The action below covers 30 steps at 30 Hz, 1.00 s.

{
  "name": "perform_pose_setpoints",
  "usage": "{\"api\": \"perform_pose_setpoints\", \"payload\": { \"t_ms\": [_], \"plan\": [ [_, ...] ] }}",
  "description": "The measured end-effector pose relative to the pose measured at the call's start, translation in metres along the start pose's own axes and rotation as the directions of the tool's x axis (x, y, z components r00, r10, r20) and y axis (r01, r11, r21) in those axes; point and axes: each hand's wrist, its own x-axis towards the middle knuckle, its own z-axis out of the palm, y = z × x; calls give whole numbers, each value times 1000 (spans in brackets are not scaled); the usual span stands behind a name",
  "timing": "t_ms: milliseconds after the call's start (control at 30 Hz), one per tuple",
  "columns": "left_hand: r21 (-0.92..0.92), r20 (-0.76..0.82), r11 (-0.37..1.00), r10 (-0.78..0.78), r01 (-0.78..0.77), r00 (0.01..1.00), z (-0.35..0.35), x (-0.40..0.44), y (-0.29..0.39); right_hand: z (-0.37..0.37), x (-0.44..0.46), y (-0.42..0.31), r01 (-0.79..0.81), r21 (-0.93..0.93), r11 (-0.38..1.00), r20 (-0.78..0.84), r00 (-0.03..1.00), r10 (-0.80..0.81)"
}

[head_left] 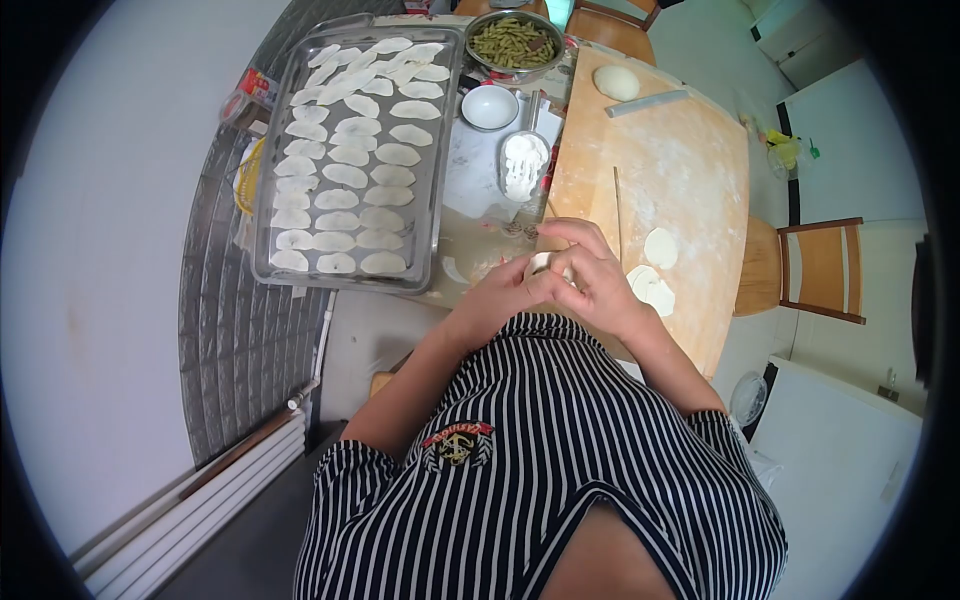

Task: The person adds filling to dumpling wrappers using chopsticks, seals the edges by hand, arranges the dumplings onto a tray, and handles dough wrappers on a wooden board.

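Both of my hands meet in front of my chest, over the near edge of the table. My left hand point(497, 298) and my right hand point(592, 275) pinch together around a dumpling point(543, 263), which my fingers partly cover. Round dough wrappers point(653, 292) lie near my right hand on the floured wooden board, and a single wrapper point(660, 247) lies just beyond them. A thin stick point(617, 210) rests on the board, pointing away from me. To the left, a large tray point(434, 215) holds many pale folded dumplings point(337, 220) in rows, heaped at the far end.
A dough ball point(616, 83) and a long grey flat bar point(648, 103) sit at the far end of the board point(700, 180). Between tray and board are a scoop of flour point(523, 165), a white bowl point(490, 107) and a metal bowl of green pieces point(512, 43). Wooden chairs point(822, 270) stand beyond.
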Motion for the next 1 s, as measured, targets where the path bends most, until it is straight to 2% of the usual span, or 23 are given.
{"api": "perform_pose_setpoints", "payload": {
  "t_ms": [33, 133, 200, 267, 300, 400, 567, 633, 667, 733, 767, 833, 867, 933, 967, 1000],
  "plan": [
    [215, 90, 975, 32, -51, 995, -1, -1, 2, 0, 2, -1, -2, 0, 1000, 2, 1000, 2],
    [134, 131, 989, 49, -66, 990, -6, 1, -2, 3, 9, -4, -33, 7, 999, -13, 999, 33],
    [108, 156, 993, 37, -54, 987, -14, 0, -2, 8, 10, -9, -119, 55, 991, -19, 993, 120],
    [266, 154, 963, -80, 37, 985, -22, -2, 6, 11, 14, -13, -179, 110, 978, -19, 983, 182],
    [262, 165, 964, -85, 39, 983, -22, -2, 8, 12, 14, -15, -236, 165, 958, -18, 970, 242],
    [249, 83, 966, 51, -71, 995, -26, -3, 11, 21, 18, -12, -262, 186, 947, -20, 962, 271],
    [258, 152, 964, 29, -68, 988, -41, -3, 26, 36, 27, -12, -226, 185, 956, -126, 960, 252],
    [116, 156, 992, 22, -41, 987, -46, -3, 29, 39, 33, -19, -285, 230, 930, -193, 924, 331],
    [118, 163, 992, 26, -46, 986, -49, -4, 30, 38, 37, -22, -283, 225, 932, -199, 923, 328],
    [127, 198, 992, -17, -9, 980, -58, -2, 34, 34, 47, -24, -140, 24, 990, -206, 968, 142],
    [74, 185, 997, -9, -4, 983, -58, 0, 32, 33, 50, -23, -128, 25, 991, -210, 969, 131],
    [152, 63, 978, 131, -139, 989, -54, 0, 40, 33, 53, -25, -19, -144, 989, -257, 966, -18],
    [158, 60, 977, 136, -144, 989, -57, 0, 43, 33, 57, -29, -8, -130, 991, -285, 958, -30],
    [8, 119, 996, 82, -84, 989, -64, 1, 51, 35, 64, -33, -37, -149, 988, -327, 945, -14],
    [12, 121, 996, 84, -86, 989, -67, 1, 56, 35, 65, -34, -74, -166, 983, -368, 930, 8],
    [38, 131, 995, 85, -91, 988, -70, 1, 63, 37, 64, -34, -126, -100, 987, -380, 922, 79]
  ]
}}
